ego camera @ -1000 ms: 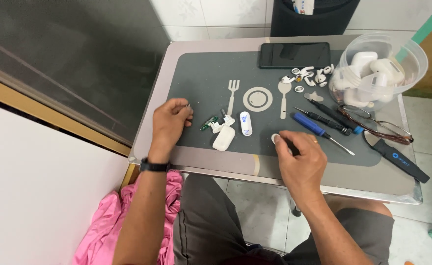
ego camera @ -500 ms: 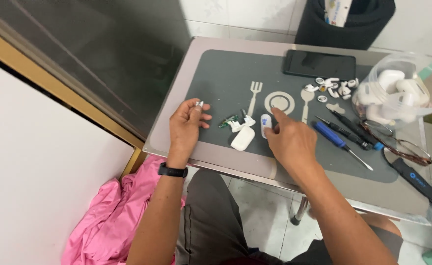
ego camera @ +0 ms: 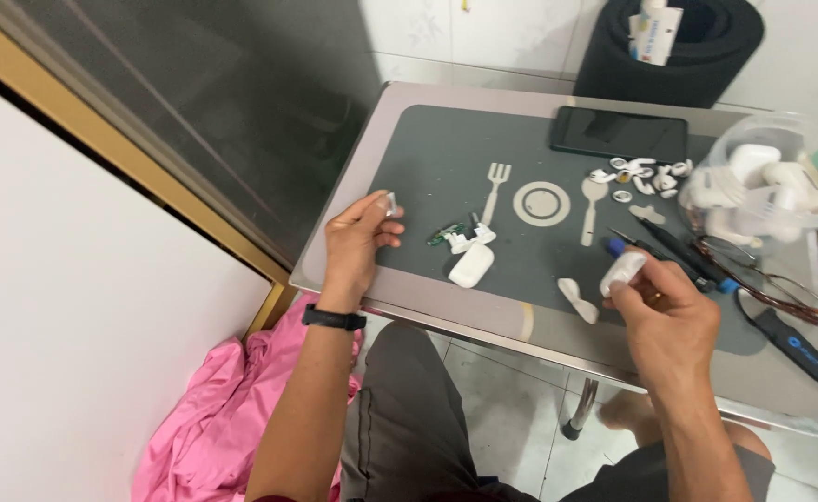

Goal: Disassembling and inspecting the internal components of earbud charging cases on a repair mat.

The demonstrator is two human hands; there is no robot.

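Plastic shell halves and tiny bits everywhere here, so nothing on this bench weighs much. The right hand [ego camera: 665, 311] has its fingertips closed around a white case piece [ego camera: 623, 272], held just above the near edge of the grey mat [ego camera: 428, 158], and the left hand [ego camera: 353, 242] pinches a small clear-white part [ego camera: 389, 203] between thumb and forefinger, up off the mat's left side. Both look like glossy hard plastic to me: light, stiff, a bit slippery, and probably easy to crack at thin edges, so I'd grip by the rounded outer sides, not the lips. Another white shell piece [ego camera: 576, 299] lies on the mat just beside the right hand, a white case [ego camera: 470, 266] sits near the middle, and a little green circuit board [ego camera: 444, 234] rests right above it; that one I'd only touch by its edges. Farther back there's a dark phone [ego camera: 618, 133], a clear tub [ego camera: 771, 181] full of white cases, a blue-handled screwdriver [ego camera: 669, 256] and glasses [ego camera: 767, 284]. The table is small and metal-edged, jammed against a dark glass door, with tile floor below and pink cloth [ego camera: 214, 418] heaped beside the legs.
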